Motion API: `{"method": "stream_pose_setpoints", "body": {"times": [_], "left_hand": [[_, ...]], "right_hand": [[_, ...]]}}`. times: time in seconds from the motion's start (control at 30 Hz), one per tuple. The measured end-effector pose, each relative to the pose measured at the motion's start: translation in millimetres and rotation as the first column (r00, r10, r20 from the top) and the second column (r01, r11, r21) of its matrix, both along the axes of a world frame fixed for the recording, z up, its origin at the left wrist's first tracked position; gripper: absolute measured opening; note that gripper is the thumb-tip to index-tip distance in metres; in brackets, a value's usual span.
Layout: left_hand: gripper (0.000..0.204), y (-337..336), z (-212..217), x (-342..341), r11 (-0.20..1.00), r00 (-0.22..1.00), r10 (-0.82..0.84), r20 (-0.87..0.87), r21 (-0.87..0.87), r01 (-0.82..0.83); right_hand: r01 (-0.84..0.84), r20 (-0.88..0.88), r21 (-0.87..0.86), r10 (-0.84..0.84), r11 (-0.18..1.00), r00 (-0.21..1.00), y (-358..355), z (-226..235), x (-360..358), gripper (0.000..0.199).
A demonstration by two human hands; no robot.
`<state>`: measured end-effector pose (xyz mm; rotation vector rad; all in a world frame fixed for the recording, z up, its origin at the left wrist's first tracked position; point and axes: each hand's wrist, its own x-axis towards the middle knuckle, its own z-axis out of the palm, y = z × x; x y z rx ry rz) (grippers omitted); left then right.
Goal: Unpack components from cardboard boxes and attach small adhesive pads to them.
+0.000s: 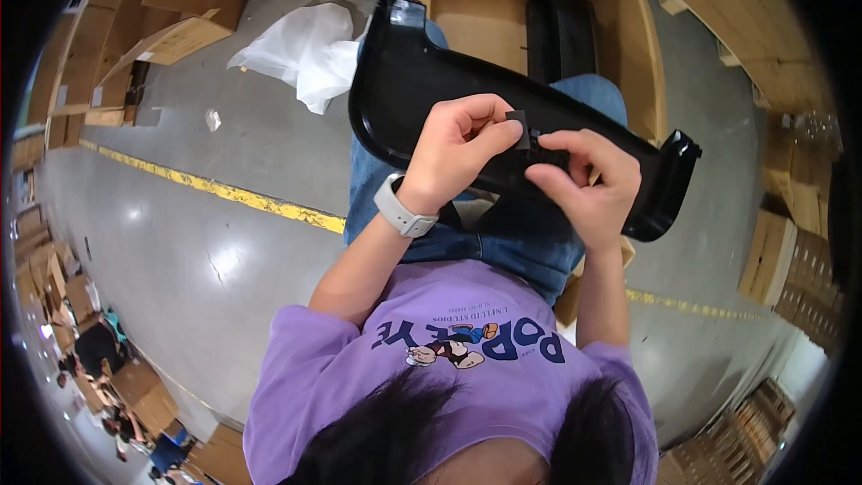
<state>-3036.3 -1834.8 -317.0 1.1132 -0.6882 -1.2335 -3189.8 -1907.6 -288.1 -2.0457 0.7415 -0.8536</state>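
Observation:
A long black plastic part (422, 81) with upturned ends lies across my lap, over blue jeans. My left hand (453, 153), with a white watch on the wrist, pinches a small dark square pad (518, 119) against the middle of the part. My right hand (588, 184) grips the same part just to the right, its fingertips touching the spot next to the pad. The part's lower edge is hidden behind both hands.
An open cardboard box (642, 45) ahead holds another black part (561, 31). A crumpled white plastic bag (305, 49) lies on the grey floor to the left. A yellow floor line (215, 187) runs across. Cardboard boxes stand at the left (171, 36) and the right (790, 260).

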Motion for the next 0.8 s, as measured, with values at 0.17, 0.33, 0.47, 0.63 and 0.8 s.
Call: {"method": "stream_pose_setpoints", "body": {"times": [0.17, 0.33, 0.47, 0.63, 0.8], "left_hand": [[0.013, 1.7, -7.7, -4.2, 0.985, 0.935, -0.137, 0.326, -0.052, 0.162], [0.015, 7.3, -5.5, -10.4, 0.971, 0.833, -0.222, 0.508, 0.040, 0.234], [0.022, 4.3, -7.1, -11.0, 0.989, 0.381, -0.144, 0.913, 0.147, 0.022], [0.016, 6.6, -10.6, 7.8, 0.990, 0.288, -0.053, 0.956, 0.089, -0.112], [0.017, 5.4, -25.8, 23.0, 0.978, 0.379, -0.133, 0.916, 0.182, -0.097]], "right_hand": [[0.062, -0.073, 0.385, -0.037, 0.921, 0.997, -1.9, -9.7, -10.1, 0.013], [0.044, -0.213, 0.376, 0.040, 0.926, 0.976, -1.0, -15.8, -20.3, 0.010], [0.274, -0.312, 0.248, -0.192, 0.929, 0.931, -21.5, -31.6, -45.2, 0.011], [0.257, -0.328, 0.426, -0.116, 0.867, 0.937, -52.1, -54.0, -75.1, 0.013], [0.203, -0.389, 0.418, -0.028, 0.885, 0.921, -55.0, -67.5, -83.2, 0.012]]}}
